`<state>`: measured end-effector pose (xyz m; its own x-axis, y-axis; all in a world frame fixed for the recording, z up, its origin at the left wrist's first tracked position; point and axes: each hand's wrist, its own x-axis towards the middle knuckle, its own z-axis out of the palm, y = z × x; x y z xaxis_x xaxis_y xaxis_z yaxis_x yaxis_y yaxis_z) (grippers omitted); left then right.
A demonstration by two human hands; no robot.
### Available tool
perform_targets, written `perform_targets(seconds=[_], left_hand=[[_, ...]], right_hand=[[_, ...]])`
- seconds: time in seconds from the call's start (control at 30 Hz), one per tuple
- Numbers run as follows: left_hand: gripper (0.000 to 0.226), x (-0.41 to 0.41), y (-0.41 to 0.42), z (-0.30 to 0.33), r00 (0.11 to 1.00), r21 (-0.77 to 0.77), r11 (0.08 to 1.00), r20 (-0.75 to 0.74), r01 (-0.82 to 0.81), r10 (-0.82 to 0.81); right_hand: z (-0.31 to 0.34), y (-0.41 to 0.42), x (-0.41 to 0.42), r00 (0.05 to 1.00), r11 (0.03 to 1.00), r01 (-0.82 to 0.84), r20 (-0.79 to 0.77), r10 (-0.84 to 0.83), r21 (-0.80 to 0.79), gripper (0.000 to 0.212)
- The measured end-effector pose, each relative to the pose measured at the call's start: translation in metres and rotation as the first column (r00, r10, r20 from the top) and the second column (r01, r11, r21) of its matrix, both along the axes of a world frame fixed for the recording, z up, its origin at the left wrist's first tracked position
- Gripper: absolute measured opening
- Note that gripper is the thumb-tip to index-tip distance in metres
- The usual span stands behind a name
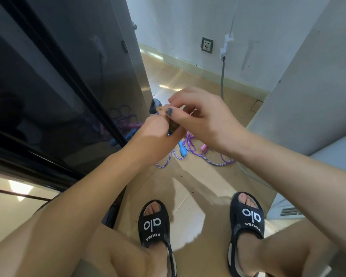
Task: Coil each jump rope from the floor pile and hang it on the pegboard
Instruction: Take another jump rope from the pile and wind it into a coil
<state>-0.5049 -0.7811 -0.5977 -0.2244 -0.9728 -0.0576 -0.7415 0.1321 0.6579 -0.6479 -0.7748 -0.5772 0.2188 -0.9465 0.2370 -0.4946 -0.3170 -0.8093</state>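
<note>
1. Purple jump rope [200,154] lies tangled on the floor [188,196], with a blue handle [181,149] and a pink handle [204,147]
2. Left hand [158,129] and right hand [204,114] both pinch a small dark object [173,124] above it

The jump rope [204,156] on the floor [198,188] is purple twisted with white, one handle blue [181,149], the other pink [203,147]. The floor is light tan wood-look. Both sandals [154,222] are black with white lettering. The glossy cabinet [48,86] is black, the wall [178,23] pale grey-white, the wall socket [207,45] grey-green.
</note>
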Motion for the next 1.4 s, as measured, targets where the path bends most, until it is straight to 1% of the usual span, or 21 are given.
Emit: perform_targets(seconds=[0.07,0.13,0.2,0.23,0.33,0.4,0.43,0.53,0.6,0.67,0.77,0.93,1.07,1.13,1.2,1.3,1.4], left_hand=[[0.013,0.001,0.001,0.000,1.000,0.025,1.000,-0.019,0.013,-0.013],[0.021,-0.001,0.003,0.001,0.998,0.044,0.998,-0.050,0.049,-0.047],[0.012,-0.001,0.002,0.001,0.997,0.071,0.996,-0.058,0.058,-0.054],[0.013,0.000,0.001,0.001,0.996,0.088,0.995,-0.078,0.053,-0.046],[0.031,0.006,-0.003,0.001,0.972,0.132,0.990,-0.236,0.042,-0.010],[0.034,0.011,-0.005,0.000,0.952,0.149,0.987,-0.305,0.051,-0.003],[0.033,0.011,-0.005,-0.001,0.948,0.151,0.987,-0.318,0.060,-0.009],[0.028,0.009,-0.006,-0.004,0.946,0.141,0.987,-0.324,0.080,-0.030],[0.027,0.008,-0.007,-0.005,0.951,0.127,0.989,-0.308,0.070,-0.028],[0.029,0.008,-0.008,-0.006,0.942,0.121,0.991,-0.336,0.056,-0.012],[0.036,0.008,-0.009,-0.007,0.918,0.135,0.991,-0.395,0.024,0.031],[0.042,0.006,-0.009,-0.005,0.904,0.124,0.992,-0.425,0.002,0.052],[0.037,0.007,-0.010,-0.005,0.922,0.081,0.997,-0.386,-0.003,0.034],[0.034,0.007,-0.010,-0.004,0.941,0.046,0.999,-0.337,-0.002,0.017],[0.031,0.007,-0.009,-0.003,0.950,0.028,1.000,-0.312,-0.006,0.015],[0.031,0.006,-0.009,-0.003,0.940,0.046,0.999,-0.340,-0.026,0.040],[0.032,0.008,-0.010,-0.005,0.917,0.085,0.995,-0.391,-0.044,0.074]], right_hand=[[0.003,0.002,-0.002,0.998,0.998,-0.053,0.031,0.052,0.031,0.011],[0.004,0.003,-0.005,0.997,0.995,-0.064,0.053,0.060,0.077,0.005],[0.005,0.003,-0.008,0.998,0.995,-0.041,0.061,0.035,0.090,0.005],[0.005,0.003,-0.010,0.998,0.997,-0.024,0.061,0.020,0.070,0.007],[0.003,0.001,-0.016,0.994,0.999,0.046,0.094,-0.048,0.027,0.011],[0.001,0.000,-0.019,0.981,0.995,0.084,0.171,-0.094,0.061,0.018],[0.000,0.001,-0.019,0.976,0.992,0.095,0.189,-0.109,0.081,0.017],[-0.003,0.003,-0.019,0.977,0.985,0.131,0.157,-0.147,0.111,0.002],[-0.004,0.004,-0.018,0.969,0.979,0.149,0.175,-0.172,0.138,0.006],[-0.005,0.005,-0.017,0.959,0.975,0.145,0.217,-0.181,0.171,0.007],[-0.007,0.005,-0.016,0.951,0.966,0.146,0.239,-0.197,0.214,0.007],[-0.010,0.003,-0.012,0.917,0.947,0.216,0.282,-0.281,0.239,0.012],[-0.010,0.003,-0.010,0.905,0.945,0.245,0.299,-0.304,0.219,0.014],[-0.009,0.002,-0.010,0.901,0.948,0.247,0.314,-0.301,0.201,0.012],[-0.008,0.002,-0.011,0.910,0.955,0.227,0.308,-0.278,0.190,0.006],[-0.006,0.003,-0.011,0.928,0.958,0.210,0.268,-0.258,0.195,0.016],[-0.007,0.005,-0.009,0.935,0.956,0.200,0.250,-0.251,0.214,0.014]])
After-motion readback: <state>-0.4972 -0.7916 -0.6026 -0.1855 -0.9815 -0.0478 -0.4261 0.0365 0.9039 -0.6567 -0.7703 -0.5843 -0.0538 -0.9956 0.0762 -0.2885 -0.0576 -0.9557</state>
